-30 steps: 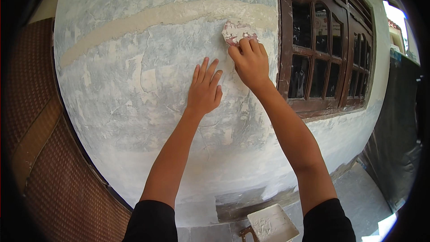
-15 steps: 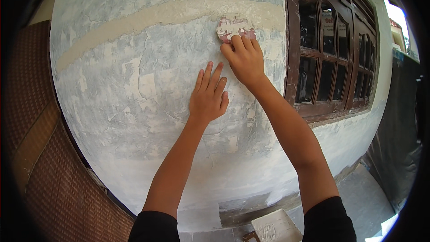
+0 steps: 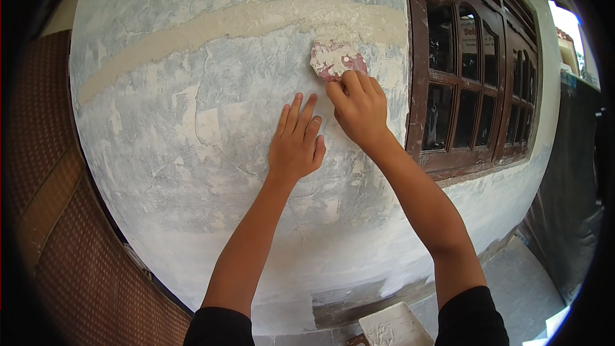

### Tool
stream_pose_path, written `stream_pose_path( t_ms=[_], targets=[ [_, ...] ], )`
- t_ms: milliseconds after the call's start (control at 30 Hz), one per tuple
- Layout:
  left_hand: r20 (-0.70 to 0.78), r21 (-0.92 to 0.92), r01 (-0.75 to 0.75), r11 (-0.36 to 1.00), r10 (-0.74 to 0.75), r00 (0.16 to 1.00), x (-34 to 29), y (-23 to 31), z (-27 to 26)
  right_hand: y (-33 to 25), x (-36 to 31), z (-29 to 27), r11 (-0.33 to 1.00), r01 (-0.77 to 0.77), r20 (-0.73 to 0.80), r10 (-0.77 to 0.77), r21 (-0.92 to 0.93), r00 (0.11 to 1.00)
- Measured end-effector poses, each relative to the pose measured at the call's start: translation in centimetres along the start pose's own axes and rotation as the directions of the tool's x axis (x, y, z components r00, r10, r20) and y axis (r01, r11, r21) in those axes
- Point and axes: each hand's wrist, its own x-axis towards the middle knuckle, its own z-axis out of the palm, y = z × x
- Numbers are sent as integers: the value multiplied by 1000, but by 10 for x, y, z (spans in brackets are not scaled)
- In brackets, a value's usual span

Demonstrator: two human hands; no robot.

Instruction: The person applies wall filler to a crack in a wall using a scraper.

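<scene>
My right hand [image 3: 360,110] is closed around the lower end of a putty knife [image 3: 337,59], a reddish scraper with a wide blade smeared with cream putty. Its blade lies against the wall [image 3: 243,122], which is patchy grey and white. Just above the blade runs a band of wet beige putty [image 3: 256,19], curving across the wall toward the window. To the left and lower, my left hand [image 3: 296,144] rests on the wall with fingers stretched out and holds nothing. A ring sits on one of its fingers. The knife's handle is hidden inside my right fist.
A brown wooden window [image 3: 471,70] with dark panes is set in the wall at right. On the floor below stands a whitish tray [image 3: 396,328] with putty in it. A brown woven panel [image 3: 77,263] borders the wall at left. Dark sheeting [image 3: 567,186] hangs at far right.
My right hand and the putty knife have moved down the wall, leaving a fresh putty patch beneath the band. My left hand has barely shifted.
</scene>
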Motion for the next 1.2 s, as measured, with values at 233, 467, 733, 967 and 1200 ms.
stream_pose_path(
  t_ms=[233, 467, 733, 967, 1200],
  targets=[
    [-15, 6, 14, 1000, -14, 1000, 1, 3, -1, -10, 28, 6, 998, -42, -137, 48, 47, 989],
    [-5, -14, 13, 1000, -14, 1000, -2, 0, 2, -27, 33, 1, 913, -323, -194, 374, 248, 907],
    [-24, -32, 10, 999, -11, 1000, -2, -1, 0, -21, 31, -2, -490, -338, 547, 832, 803, 93],
    [-22, -48, 13, 999, -14, 1000, -1, 1, 0, -20, 23, 19, -688, -147, 700, 714, 710, 37],
    [-29, -51, 13, 999, -15, 999, -1, 0, 0, -21, 27, 21, -693, -185, 706, 708, 696, 2]
  ],
)
